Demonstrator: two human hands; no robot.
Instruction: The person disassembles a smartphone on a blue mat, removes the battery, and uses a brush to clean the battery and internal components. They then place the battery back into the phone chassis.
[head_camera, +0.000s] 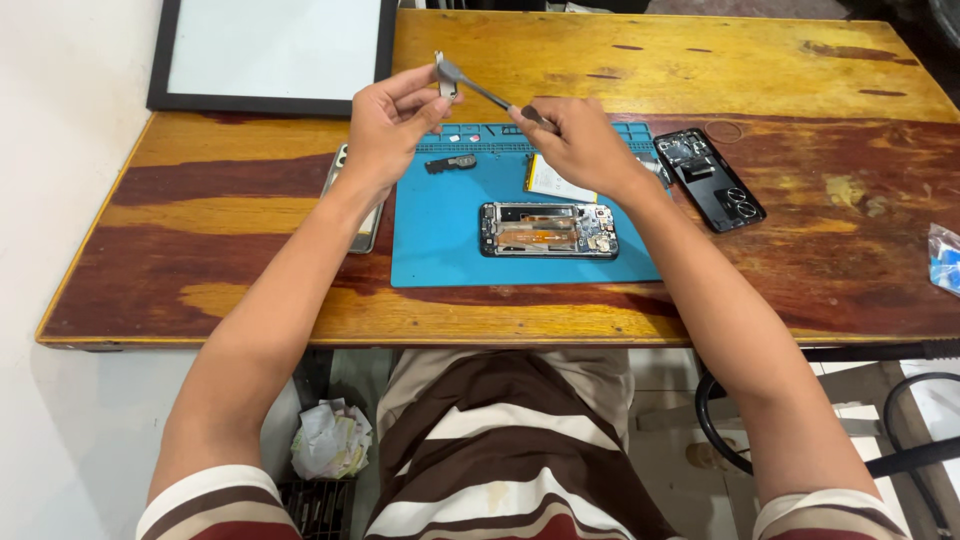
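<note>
Above far edge of blue repair mat (440, 255), both hands raised off tabletop (700, 70). Left hand (385, 125) grip pinching small grey part (446, 75) at 11 o'clock from opened phone (548, 229). Right hand (580, 145) grip pressed together on slim tool (490, 95); tool's long axis runs 10-to-4 o'clock, tip touching part. Part lies at 10 o'clock from right grip; left hand nearer. Back cover (712, 178) at 3 o'clock, well apart.
</note>
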